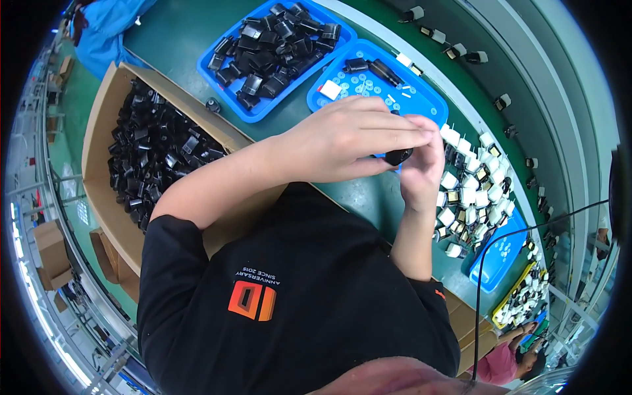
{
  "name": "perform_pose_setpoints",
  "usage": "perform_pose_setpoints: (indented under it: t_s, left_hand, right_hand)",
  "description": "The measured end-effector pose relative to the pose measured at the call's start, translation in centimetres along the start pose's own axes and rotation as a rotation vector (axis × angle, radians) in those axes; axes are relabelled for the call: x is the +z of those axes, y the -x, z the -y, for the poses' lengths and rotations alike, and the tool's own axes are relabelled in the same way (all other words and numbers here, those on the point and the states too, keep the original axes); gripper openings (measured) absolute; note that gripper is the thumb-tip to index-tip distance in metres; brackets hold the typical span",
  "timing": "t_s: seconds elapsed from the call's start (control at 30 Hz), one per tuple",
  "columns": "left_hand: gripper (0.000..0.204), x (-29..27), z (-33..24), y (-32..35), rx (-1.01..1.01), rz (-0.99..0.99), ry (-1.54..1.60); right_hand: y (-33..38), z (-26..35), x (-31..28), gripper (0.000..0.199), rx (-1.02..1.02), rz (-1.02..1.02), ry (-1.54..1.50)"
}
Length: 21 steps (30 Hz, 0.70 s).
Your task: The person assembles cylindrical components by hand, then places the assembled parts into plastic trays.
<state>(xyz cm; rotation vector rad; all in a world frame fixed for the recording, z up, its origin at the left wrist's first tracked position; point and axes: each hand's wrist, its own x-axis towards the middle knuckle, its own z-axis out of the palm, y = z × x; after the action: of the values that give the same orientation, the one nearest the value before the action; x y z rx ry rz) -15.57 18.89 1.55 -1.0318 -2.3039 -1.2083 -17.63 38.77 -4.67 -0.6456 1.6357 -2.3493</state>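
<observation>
My two hands meet over the bench, in front of a shallow blue tray (424,102). Between them is a small black plastic part (398,157), mostly covered by fingers. My left hand (352,135) reaches across from the left, its thumb below the part and its fingers over it. On the other side, my right hand (423,161) curls its fingers around the same part. Inside the tray lie clear round washers (359,85), a few black cylindrical parts (384,72) and a white square piece (330,89).
A deeper blue tray (251,118) heaped with black plastic housings (276,46) stands behind my left hand. At left, a cardboard box (99,131) holds many black parts. White-and-black pieces (471,187) pile up at right. A black cable (479,296) hangs nearby; another person (497,365) sits lower right.
</observation>
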Motion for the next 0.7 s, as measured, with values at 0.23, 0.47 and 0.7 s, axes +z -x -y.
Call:
perform_pose_setpoints:
  t_s: [0.23,0.47,0.7]
  left_hand:
    - [0.12,1.0,0.4,0.8,-0.483,0.149,0.157]
    - [0.095,1.2,-0.1,0.3,-0.398,0.135,0.033]
    - [0.09,0.9,0.6,1.2,-0.305,0.061,0.143]
  right_hand:
    - [-0.4,0.4,1.4,0.087,0.134,-0.005,-0.418]
    - [0.6,-1.5,2.2,0.078,0.059,-0.074,-0.543]
    - [0.2,-1.8,2.1,0.073,-0.009,0.03,-0.461]
